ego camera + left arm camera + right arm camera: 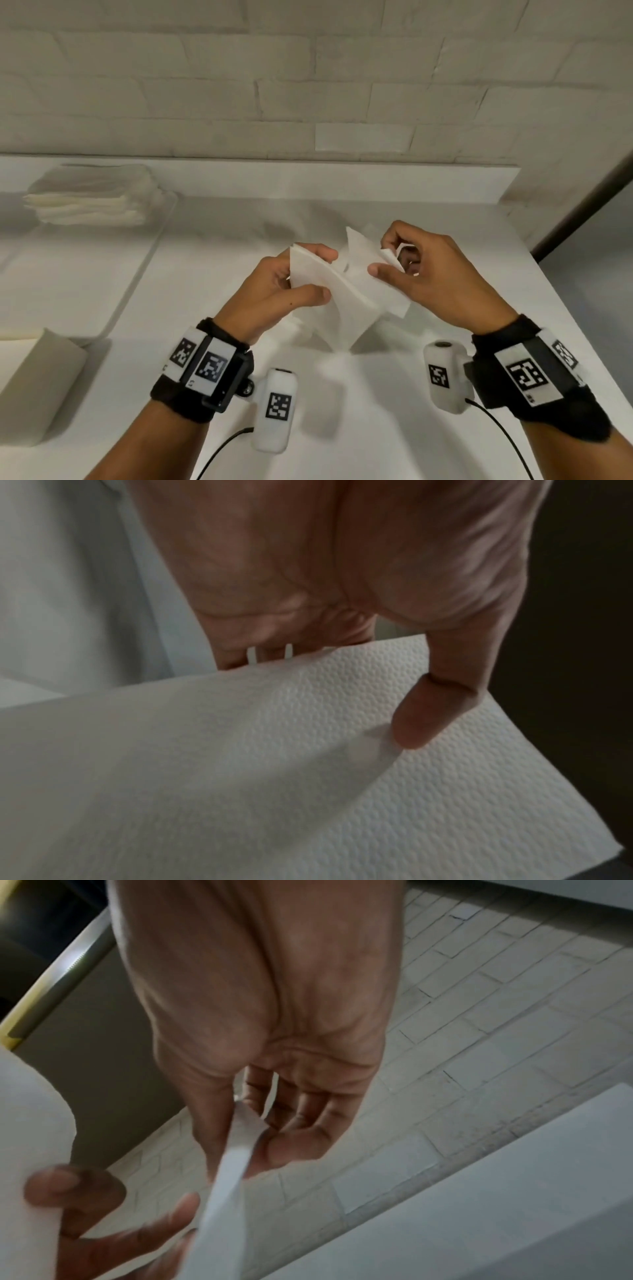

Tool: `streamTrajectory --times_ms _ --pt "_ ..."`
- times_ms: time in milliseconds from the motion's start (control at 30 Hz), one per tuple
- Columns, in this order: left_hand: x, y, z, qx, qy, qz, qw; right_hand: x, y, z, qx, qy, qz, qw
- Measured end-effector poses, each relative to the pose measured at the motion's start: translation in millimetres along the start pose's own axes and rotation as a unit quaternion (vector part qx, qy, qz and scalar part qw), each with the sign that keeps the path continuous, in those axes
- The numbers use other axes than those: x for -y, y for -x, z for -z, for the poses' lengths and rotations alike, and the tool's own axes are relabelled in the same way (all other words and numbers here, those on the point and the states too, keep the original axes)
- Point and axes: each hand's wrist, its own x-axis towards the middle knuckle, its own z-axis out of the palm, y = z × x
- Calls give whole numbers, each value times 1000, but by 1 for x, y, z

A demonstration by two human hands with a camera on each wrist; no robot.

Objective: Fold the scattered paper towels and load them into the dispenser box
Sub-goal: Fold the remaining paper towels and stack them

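We hold one paper towel (346,291) in the air above the white tabletop (428,342), between both hands. Our left hand (274,287) has its grip closed on the towel's left edge, thumb (424,712) pressed on top. Our right hand (428,270) pinches the right corner between thumb and fingers. A stack of folded towels (92,195) sits on a tray (137,267) at far left, well apart.

Washroom-like: white brick wall (239,85), counter (411,428)
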Motion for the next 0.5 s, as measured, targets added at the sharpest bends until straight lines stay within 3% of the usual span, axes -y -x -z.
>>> streamTrajectory --times_ms 133,300,400,500 --pt "1 4 -4 3 -14 -10 1000 18 4 -2 17 -76 8 997" --pt "1 7 -2 -52 -16 -66 996 36 7 0 37 -129 22 991" --pt "-4 12 -5 -30 25 -46 998 48 4 -9 -9 -186 40 982" --pt "-4 14 -8 -119 67 -47 990 52 1 -28 -67 -309 -12 948"
